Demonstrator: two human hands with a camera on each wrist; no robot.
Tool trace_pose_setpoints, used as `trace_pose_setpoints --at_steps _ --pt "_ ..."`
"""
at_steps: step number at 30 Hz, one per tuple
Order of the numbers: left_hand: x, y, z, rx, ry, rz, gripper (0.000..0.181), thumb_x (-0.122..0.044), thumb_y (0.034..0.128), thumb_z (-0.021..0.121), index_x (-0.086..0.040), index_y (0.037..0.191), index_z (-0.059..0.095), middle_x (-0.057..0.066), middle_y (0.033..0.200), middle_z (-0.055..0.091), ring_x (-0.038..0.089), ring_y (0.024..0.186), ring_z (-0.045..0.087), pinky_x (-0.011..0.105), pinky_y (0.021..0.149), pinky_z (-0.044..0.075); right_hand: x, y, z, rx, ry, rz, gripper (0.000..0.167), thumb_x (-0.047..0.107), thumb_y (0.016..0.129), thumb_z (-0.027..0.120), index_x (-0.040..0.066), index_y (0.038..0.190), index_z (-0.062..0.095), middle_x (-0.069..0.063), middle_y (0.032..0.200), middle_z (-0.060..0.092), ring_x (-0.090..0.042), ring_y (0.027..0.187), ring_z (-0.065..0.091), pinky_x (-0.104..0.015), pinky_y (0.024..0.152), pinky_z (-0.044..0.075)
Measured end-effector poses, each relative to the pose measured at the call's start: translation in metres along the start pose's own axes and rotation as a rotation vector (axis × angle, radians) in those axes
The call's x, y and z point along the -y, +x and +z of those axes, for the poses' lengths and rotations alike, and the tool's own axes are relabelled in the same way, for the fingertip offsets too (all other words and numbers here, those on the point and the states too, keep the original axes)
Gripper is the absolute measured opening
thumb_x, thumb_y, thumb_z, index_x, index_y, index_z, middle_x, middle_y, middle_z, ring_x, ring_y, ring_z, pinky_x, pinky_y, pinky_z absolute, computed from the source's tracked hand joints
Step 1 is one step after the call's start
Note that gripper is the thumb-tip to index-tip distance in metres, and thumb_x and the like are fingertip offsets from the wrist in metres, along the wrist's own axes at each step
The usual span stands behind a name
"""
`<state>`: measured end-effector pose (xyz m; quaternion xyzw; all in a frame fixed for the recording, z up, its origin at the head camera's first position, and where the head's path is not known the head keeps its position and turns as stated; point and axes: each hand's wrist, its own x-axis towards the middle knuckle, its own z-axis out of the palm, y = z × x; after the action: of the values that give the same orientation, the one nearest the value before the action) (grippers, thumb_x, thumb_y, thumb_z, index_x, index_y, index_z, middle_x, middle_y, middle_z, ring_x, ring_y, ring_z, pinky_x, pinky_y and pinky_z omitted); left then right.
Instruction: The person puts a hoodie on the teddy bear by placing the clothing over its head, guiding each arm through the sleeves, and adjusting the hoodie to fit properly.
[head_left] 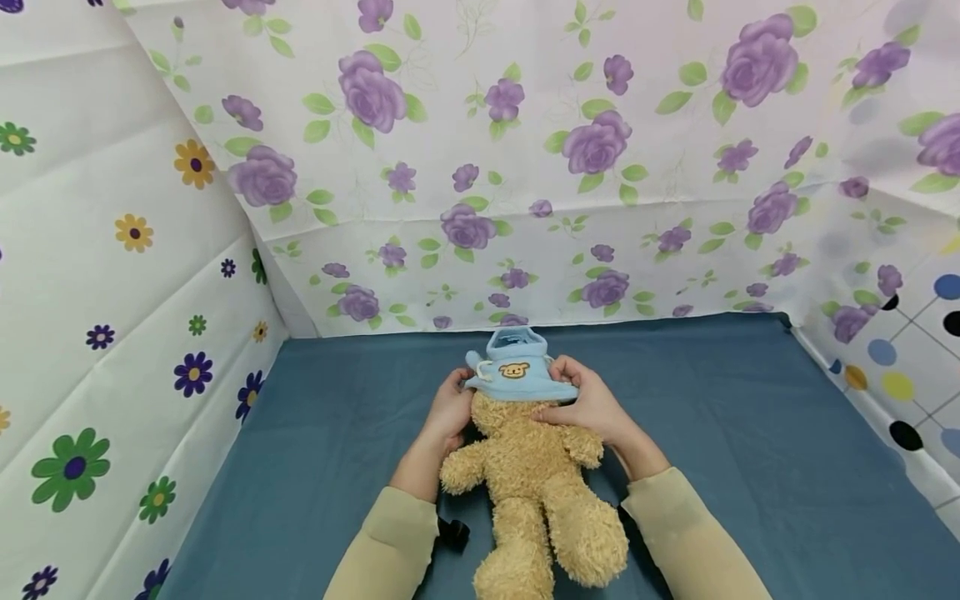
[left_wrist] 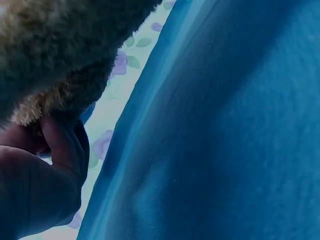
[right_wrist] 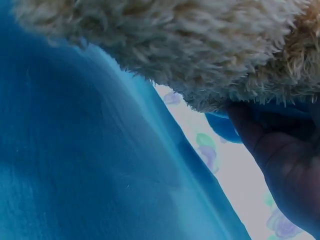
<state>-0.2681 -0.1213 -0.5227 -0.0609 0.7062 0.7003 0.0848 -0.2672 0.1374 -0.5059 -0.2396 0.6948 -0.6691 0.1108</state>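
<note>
A tan plush bear [head_left: 525, 467] lies on its back or front, I cannot tell which, legs toward the near edge. A light blue cloth garment [head_left: 517, 375] with a small monkey-like face patch covers the top of its head. My left hand [head_left: 448, 408] holds the garment's left edge beside the head; in the left wrist view the fingers [left_wrist: 62, 145] curl against the fur [left_wrist: 45, 102]. On the other side my right hand [head_left: 592, 404] pinches the garment's right edge, thumb by the bear's neck. In the right wrist view, blue cloth [right_wrist: 225, 127] shows behind that hand [right_wrist: 285, 160].
A dark blue-grey cloth [head_left: 337, 450] covers the table. A white sheet with purple flowers [head_left: 465, 275] hangs behind it, with patterned sheets at both sides. A small black object [head_left: 453, 534] lies beside the left sleeve.
</note>
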Motion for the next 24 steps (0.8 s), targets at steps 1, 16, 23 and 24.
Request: trace_pose_setpoints --at_steps 1,16,23,24 --pt "-0.0002 -0.0006 0.0001 0.014 -0.024 -0.009 0.034 -0.001 0.1095 0.039 -0.002 0.141 0.052 -0.005 0.07 0.043 0.007 0.045 0.024 0.025 0.045 0.025 0.0006 -0.0001 0.0004 -0.004 0.005 -0.011 0.053 -0.004 0.088 0.086 0.01 0.103 0.037 -0.012 0.093 0.038 -0.014 0.063 0.054 -0.033 0.063 0.051" --pt "0.0047 -0.0005 0.0024 0.197 -0.186 -0.097 0.057 0.01 0.1026 0.045 0.002 0.158 0.035 0.003 0.089 0.058 0.008 0.057 0.047 0.027 0.059 0.043 0.0012 0.0006 0.007 -0.195 -0.02 -0.074 0.053 -0.012 0.081 0.085 0.006 0.097 0.039 -0.008 0.08 0.044 -0.016 0.068 0.047 -0.031 0.06 0.045" --pt "0.0039 -0.0005 0.0057 0.21 -0.271 -0.121 0.054 0.004 0.1099 0.042 0.002 0.162 0.029 0.009 0.109 0.06 0.008 0.07 0.059 0.026 0.063 0.051 0.0046 0.0018 0.0096 -0.21 0.055 -0.066 0.052 -0.017 0.081 0.082 0.006 0.097 0.038 -0.012 0.085 0.049 -0.018 0.073 0.051 -0.03 0.063 0.05" --pt "0.0041 -0.0003 0.0058 0.214 -0.281 -0.119 0.054 0.004 0.1099 0.042 0.002 0.162 0.028 0.009 0.11 0.059 0.009 0.07 0.058 0.026 0.063 0.049 0.004 0.002 0.0097 -0.21 0.062 -0.065 0.052 -0.017 0.081 0.082 0.006 0.097 0.038 -0.011 0.085 0.049 -0.018 0.073 0.051 -0.03 0.063 0.05"
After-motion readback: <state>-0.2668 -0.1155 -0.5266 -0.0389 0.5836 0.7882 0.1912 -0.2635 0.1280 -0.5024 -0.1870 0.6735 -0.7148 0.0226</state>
